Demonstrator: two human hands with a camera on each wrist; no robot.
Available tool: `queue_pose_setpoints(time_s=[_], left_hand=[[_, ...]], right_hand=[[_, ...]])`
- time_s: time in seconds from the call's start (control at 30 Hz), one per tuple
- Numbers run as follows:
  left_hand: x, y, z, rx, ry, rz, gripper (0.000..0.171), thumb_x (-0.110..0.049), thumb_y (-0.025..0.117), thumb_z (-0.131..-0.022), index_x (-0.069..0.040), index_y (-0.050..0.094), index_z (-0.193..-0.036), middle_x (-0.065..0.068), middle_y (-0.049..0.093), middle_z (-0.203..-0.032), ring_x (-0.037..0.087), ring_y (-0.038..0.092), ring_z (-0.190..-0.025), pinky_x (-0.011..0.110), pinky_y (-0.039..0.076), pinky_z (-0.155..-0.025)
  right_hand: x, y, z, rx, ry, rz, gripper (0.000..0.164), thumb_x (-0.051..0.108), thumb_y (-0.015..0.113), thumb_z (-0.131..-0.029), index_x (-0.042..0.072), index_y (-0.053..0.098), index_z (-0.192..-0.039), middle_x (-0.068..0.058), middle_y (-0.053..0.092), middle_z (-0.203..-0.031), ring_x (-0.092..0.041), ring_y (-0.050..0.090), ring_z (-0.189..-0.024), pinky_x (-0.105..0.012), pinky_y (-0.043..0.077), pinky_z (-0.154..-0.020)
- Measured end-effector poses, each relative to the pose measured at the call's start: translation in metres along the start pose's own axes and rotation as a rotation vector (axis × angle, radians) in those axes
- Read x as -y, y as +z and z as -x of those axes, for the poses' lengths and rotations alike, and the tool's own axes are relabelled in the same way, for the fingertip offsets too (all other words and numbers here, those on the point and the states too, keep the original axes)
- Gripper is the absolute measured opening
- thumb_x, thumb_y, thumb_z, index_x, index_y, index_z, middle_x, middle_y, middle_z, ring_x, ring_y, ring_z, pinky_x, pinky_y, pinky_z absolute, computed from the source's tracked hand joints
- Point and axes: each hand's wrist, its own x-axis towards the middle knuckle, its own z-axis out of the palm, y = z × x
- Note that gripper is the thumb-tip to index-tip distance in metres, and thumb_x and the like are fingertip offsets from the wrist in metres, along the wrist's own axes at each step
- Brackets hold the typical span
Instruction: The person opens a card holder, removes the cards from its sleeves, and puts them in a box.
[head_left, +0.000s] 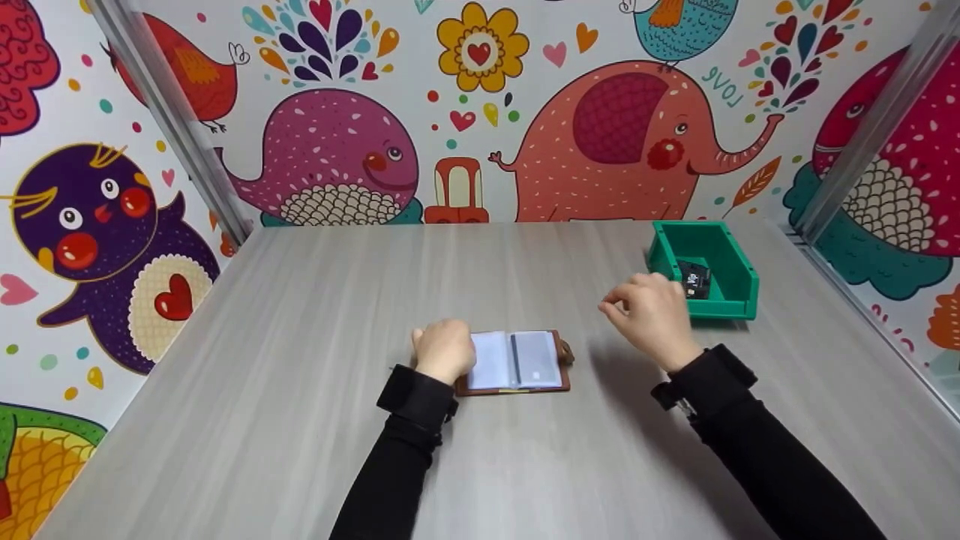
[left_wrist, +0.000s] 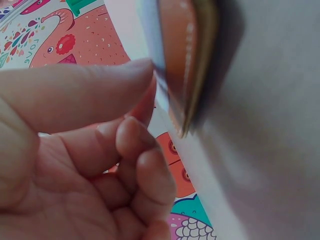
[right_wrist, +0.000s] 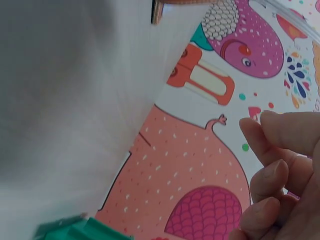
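A small brown card holder point(head_left: 566, 386) lies spread on the table, showing clear plastic sleeves point(head_left: 536, 360) inside. At its left side my left hand point(head_left: 445, 351) pinches the edge of the sleeves between thumb and forefinger. In the left wrist view, the thumb point(left_wrist: 100, 90) meets the pale sleeves beside the stitched brown cover point(left_wrist: 177, 45). My right hand point(head_left: 649, 315) hovers above the table, right of the card holder and near the green bin point(head_left: 718, 309). Its fingers point(right_wrist: 270, 180) curl loosely, and I see nothing between them.
Inside the green bin lie small black items point(head_left: 695, 279) with white print, too small to make out. The grey table point(head_left: 337, 300) meets patterned walls at the back and sides. A metal post point(head_left: 172, 120) stands at the left back corner.
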Motion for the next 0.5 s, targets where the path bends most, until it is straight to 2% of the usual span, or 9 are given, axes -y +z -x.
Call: queue_pose_setpoints(time_s=[0.23,0.5], left_hand=[[0.000,0.000,0.000,-0.004,-0.005,0.007,0.005,-0.008,0.060,-0.075,-0.011,0.063,-0.072,0.005,0.062,-0.082,0.026,0.056,-0.077,0.042,0.031,-0.075],[0.000,0.000,0.000,0.015,-0.003,-0.016,0.008,-0.009,0.059,-0.078,-0.012,0.062,-0.071,0.006,0.064,-0.085,0.027,0.056,-0.078,0.042,0.031,-0.074]], right_hand=[[0.012,0.009,0.003,0.085,0.002,-0.024,0.009,0.021,0.074,-0.077,0.012,0.074,-0.076,0.000,0.049,-0.063,-0.022,0.043,-0.066,-0.037,0.028,-0.063],[0.023,0.021,0.007,0.145,-0.045,-0.072,0.010,0.022,0.074,-0.076,0.013,0.075,-0.081,0.002,0.052,-0.065,-0.022,0.045,-0.067,-0.038,0.029,-0.062]])
